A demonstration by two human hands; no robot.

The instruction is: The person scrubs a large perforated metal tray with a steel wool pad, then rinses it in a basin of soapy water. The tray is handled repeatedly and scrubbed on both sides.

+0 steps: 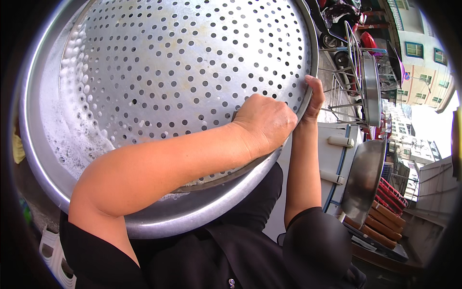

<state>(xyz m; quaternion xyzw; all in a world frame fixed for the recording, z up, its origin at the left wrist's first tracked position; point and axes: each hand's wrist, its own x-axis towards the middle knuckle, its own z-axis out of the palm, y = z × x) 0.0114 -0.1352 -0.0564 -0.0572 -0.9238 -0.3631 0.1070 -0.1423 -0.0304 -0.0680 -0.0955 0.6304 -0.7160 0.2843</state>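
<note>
A large round perforated metal tray (187, 68) leans at a tilt in a wide metal basin (202, 220). White suds (75, 144) lie in the basin and cling to the tray's left part. My left hand (265, 123) is a fist pressed to the tray's face near its lower right edge. A small dark-edged pad (234, 115) shows just beside the fist; most of it is hidden, and its kind cannot be told. At the right, my right hand (314, 95) grips the tray's rim, with a digit over the edge.
Right of the basin stands a white chest (335, 155) with a metal bowl (364, 180) by it. Beyond are a metal-framed cart (352, 72), a scooter (337, 21), red crates (391, 195) and brown stacked pieces (386, 224). A white plastic stool (54, 249) is at lower left.
</note>
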